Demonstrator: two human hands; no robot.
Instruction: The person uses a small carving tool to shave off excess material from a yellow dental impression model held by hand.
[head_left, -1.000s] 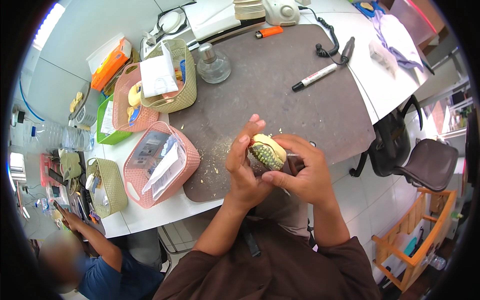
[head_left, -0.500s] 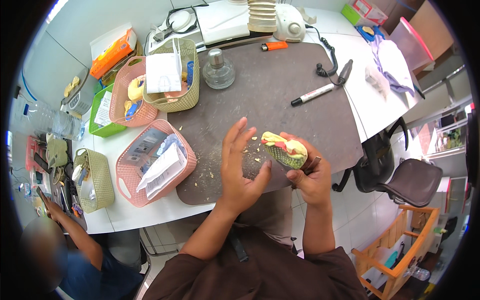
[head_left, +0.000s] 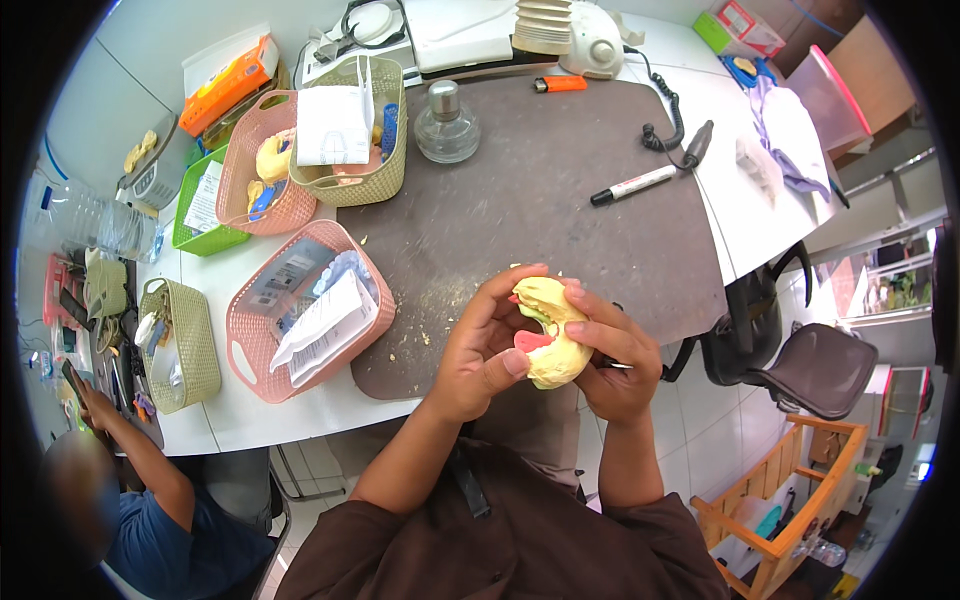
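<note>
Since earlier frame, I turned yellow dental cast (head_left: 553, 345) over, pink wax facing up; both hands (head_left: 490, 355) closed around it above dark mat (head_left: 520, 200), near pink basket (head_left: 250, 345), steadying for inspection.

Both hands clasp a yellow plaster dental cast (head_left: 553, 345) with pink wax over the dark mat (head_left: 540, 200): left hand (head_left: 485, 355) cupping it, right hand (head_left: 615, 360) gripping beside. A pink basket (head_left: 245, 345) sits near on the counter (head_left: 250, 410).

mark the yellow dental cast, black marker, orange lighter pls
yellow dental cast (head_left: 552, 345), head view, on its pale yellow side between both hands.
black marker (head_left: 634, 185), head view, mid-barrel on the white label.
orange lighter (head_left: 562, 84), head view, middle of its body.
</note>
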